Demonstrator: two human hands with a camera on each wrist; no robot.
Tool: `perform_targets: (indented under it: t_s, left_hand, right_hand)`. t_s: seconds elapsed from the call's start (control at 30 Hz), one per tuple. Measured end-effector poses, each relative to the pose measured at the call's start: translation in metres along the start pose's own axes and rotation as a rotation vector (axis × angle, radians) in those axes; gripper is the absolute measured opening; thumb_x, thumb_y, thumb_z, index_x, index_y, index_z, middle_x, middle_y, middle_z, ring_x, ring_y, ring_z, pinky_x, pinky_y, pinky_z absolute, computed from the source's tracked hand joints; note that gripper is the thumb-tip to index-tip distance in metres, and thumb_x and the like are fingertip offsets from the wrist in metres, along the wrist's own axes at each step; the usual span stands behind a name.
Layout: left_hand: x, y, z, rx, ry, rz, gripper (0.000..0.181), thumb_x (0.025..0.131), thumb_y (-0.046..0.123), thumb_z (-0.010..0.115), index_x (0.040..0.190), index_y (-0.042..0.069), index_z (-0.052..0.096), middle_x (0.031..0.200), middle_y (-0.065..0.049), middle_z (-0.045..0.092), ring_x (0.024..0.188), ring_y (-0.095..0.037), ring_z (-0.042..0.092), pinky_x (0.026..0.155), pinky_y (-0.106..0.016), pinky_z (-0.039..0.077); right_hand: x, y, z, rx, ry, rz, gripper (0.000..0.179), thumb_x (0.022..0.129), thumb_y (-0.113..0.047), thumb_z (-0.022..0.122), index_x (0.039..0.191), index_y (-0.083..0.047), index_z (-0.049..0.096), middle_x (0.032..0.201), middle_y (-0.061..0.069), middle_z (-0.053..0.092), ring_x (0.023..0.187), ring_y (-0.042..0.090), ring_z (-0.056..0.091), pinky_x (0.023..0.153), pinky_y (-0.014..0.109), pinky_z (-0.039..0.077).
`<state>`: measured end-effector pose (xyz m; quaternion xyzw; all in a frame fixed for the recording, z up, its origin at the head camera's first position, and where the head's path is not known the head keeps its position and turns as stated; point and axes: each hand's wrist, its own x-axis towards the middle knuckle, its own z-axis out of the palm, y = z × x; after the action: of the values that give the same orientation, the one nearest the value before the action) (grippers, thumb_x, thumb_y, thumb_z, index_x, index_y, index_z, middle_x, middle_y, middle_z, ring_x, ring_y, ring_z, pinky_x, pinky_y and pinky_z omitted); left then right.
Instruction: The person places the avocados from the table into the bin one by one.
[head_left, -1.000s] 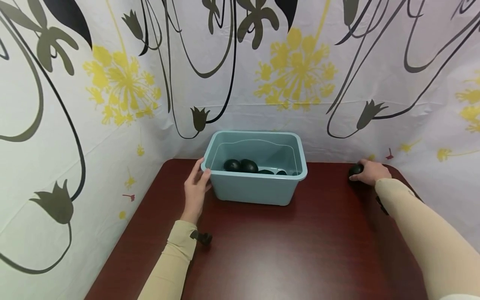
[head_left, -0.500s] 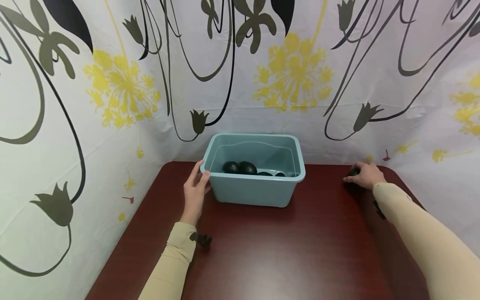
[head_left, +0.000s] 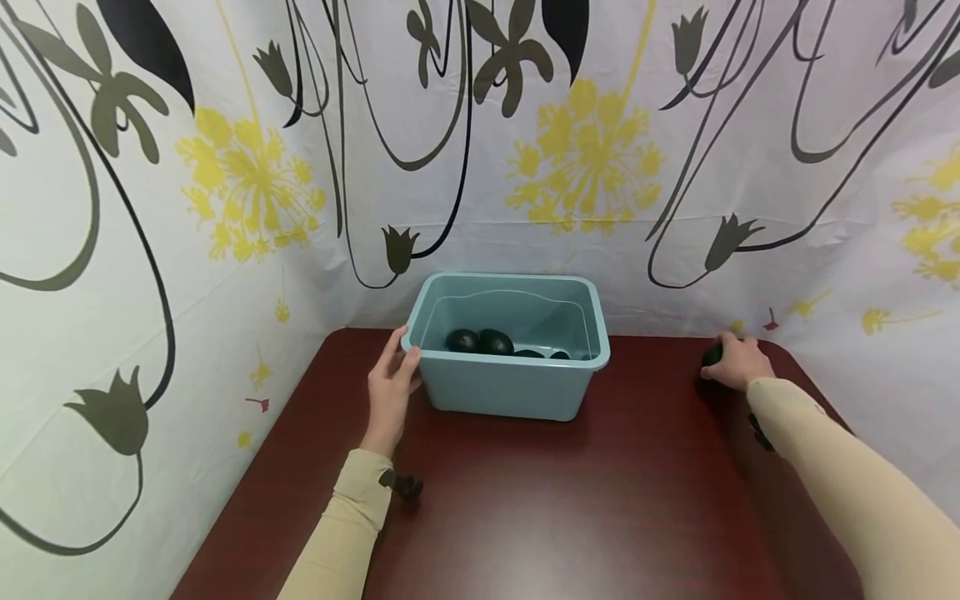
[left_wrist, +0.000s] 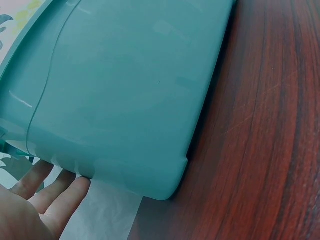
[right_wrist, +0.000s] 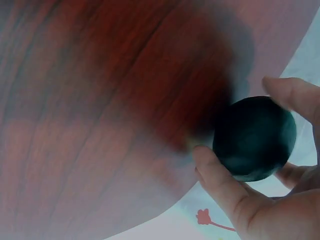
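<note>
A light blue plastic bin (head_left: 502, 387) stands at the back of the dark red table, with several dark green avocados (head_left: 495, 342) partly visible inside. My left hand (head_left: 388, 396) touches the bin's left front corner. In the left wrist view its extended fingers (left_wrist: 70, 197) lie against the outer wall just below the rim. At the table's far right corner, my right hand (head_left: 738, 362) holds another avocado (right_wrist: 255, 139) between thumb and fingers, close over the tabletop. The right wrist view shows its dark, rounded end, with fingertips on both sides.
The reddish-brown table (head_left: 570, 508) has rounded back corners. A white cloth (head_left: 480, 200) with grey and yellow flower prints hangs behind it and along the left side. Each wrist carries a small black camera (head_left: 405, 485) on a strap.
The right hand shifted slightly left, then back right, and the avocado in it shows more upright now. The left hand stays at the bin's corner. The head view has tilted up a little.
</note>
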<state>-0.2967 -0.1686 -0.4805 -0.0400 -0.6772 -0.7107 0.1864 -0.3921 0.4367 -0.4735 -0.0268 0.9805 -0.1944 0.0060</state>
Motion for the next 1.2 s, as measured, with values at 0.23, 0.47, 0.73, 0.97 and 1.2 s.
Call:
perform_targets:
  t_s: [0.23,0.47,0.73,0.97,1.2]
  left_hand:
    - [0.000,0.000,0.000,-0.009,0.003,-0.002,0.053,0.094,0.047,0.069,0.144,0.041,0.053,0.144,-0.004,0.053,0.125,-0.026,0.056,0.095,-0.061,0.046]
    - [-0.001,0.000,0.001,-0.010,0.006,-0.001,0.049,0.097,0.041,0.068,0.144,0.041,0.054,0.142,-0.006,0.055,0.123,-0.029,0.057,0.094,-0.062,0.046]
    - [-0.003,0.013,0.000,-0.009,-0.006,-0.002,0.054,0.096,0.041,0.069,0.147,0.035,0.052,0.142,-0.011,0.055,0.121,-0.030,0.057,0.095,-0.062,0.046]
    - [-0.007,0.033,0.003,-0.019,-0.032,0.007,0.055,0.099,0.032,0.066,0.151,0.023,0.048,0.146,-0.022,0.049,0.124,-0.034,0.055,0.096,-0.065,0.042]
    - [-0.009,0.032,0.003,-0.008,-0.041,-0.011,0.058,0.099,0.034,0.066,0.152,0.024,0.047,0.146,-0.021,0.049,0.125,-0.034,0.054,0.096,-0.066,0.041]
  right_hand:
    - [-0.003,0.004,0.008,0.004,0.052,0.014,0.084,0.083,-0.042,0.078,0.136,0.009,0.037,0.120,0.047,0.031,0.096,0.064,0.046,0.070,0.066,0.044]
    - [-0.006,0.009,0.008,0.029,0.042,-0.026,0.074,0.083,-0.036,0.079,0.133,0.006,0.043,0.125,0.044,0.032,0.102,0.059,0.043,0.075,0.067,0.042]
    - [-0.003,0.006,0.001,0.041,0.063,-0.095,0.080,0.081,-0.039,0.082,0.139,0.002,0.045,0.128,0.038,0.039,0.107,0.052,0.044,0.077,0.064,0.042]
    - [-0.005,-0.008,-0.013,0.055,0.093,-0.142,0.082,0.081,-0.042,0.084,0.142,-0.002,0.047,0.128,0.035,0.043,0.104,0.050,0.049,0.075,0.061,0.046]
    - [-0.016,-0.019,-0.023,0.053,0.120,-0.162,0.081,0.079,-0.043,0.086,0.141,-0.006,0.050,0.137,0.031,0.043,0.113,0.049,0.047,0.084,0.065,0.043]
